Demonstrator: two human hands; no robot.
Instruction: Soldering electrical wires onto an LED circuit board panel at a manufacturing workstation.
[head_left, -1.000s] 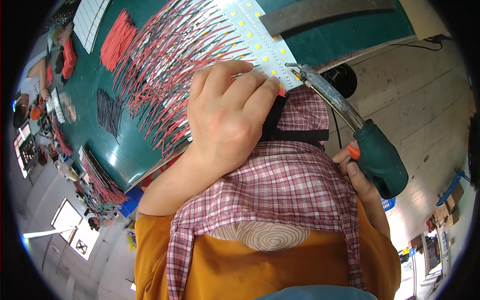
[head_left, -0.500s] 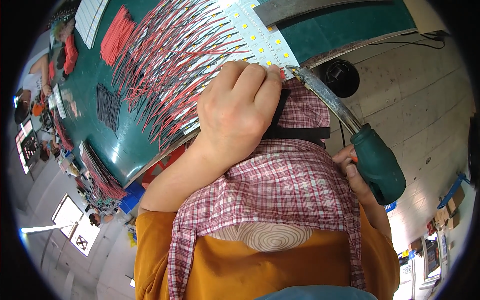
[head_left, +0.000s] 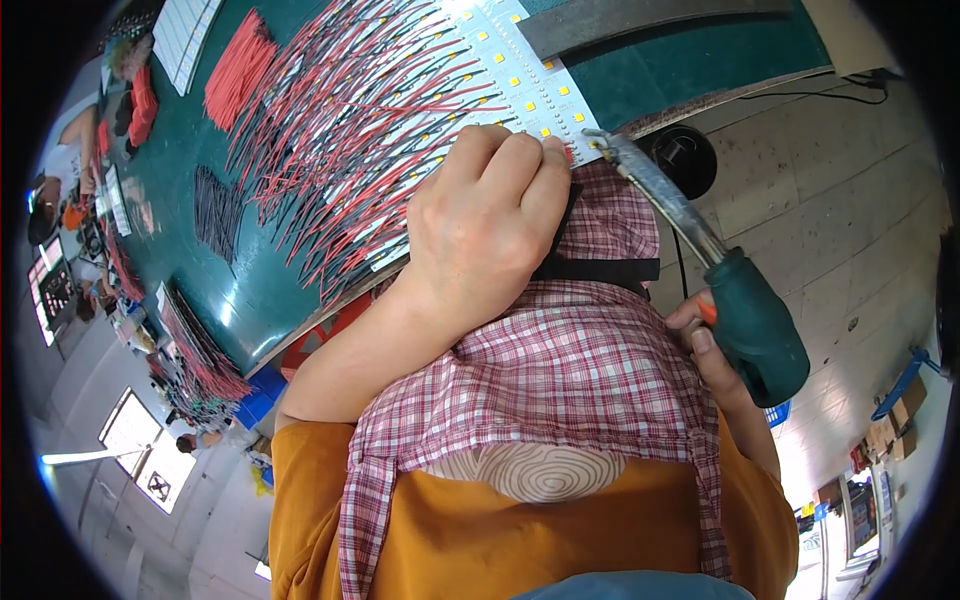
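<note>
Left hand: it is bending its fingers closely together, knuckles up, over the near side of the board. The left hand (head_left: pixel 490 210) is hiding its own fingertips, so I cannot tell how tightly they are closing; a small red piece (head_left: pixel 568 152) is showing beside them, perhaps pinched.
Right hand: the right hand (head_left: pixel 715 355) is wrapping around the green handle of a soldering gun (head_left: pixel 760 325), with fingers lying beside its orange trigger (head_left: pixel 706 310), probably for having the trigger in reach.
Gun tip: the metal tip (head_left: pixel 600 142) is pointing to the board's near right corner; whether it is touching, I cannot tell.
White board: the board (head_left: pixel 525 85) with yellow squares is lying along the near edge of the green counter (head_left: pixel 265 285), seemingly so that both hands are reaching it easily.
Attached wires: many red and black wires (head_left: pixel 350 130) are fanning over the board toward the counter's left side, which is leaving its right part uncovered.
Dark bar: a flat bar (head_left: pixel 640 28) is overlapping the board's right edge, maybe serving as a weight.
Loose bundles: red wires (head_left: pixel 240 75) and black wires (head_left: pixel 217 215) are lying beyond the fan, sorted by colour, likely for easy picking.
Counter's left corner: another wire bundle (head_left: pixel 205 350) is resting near it.
</note>
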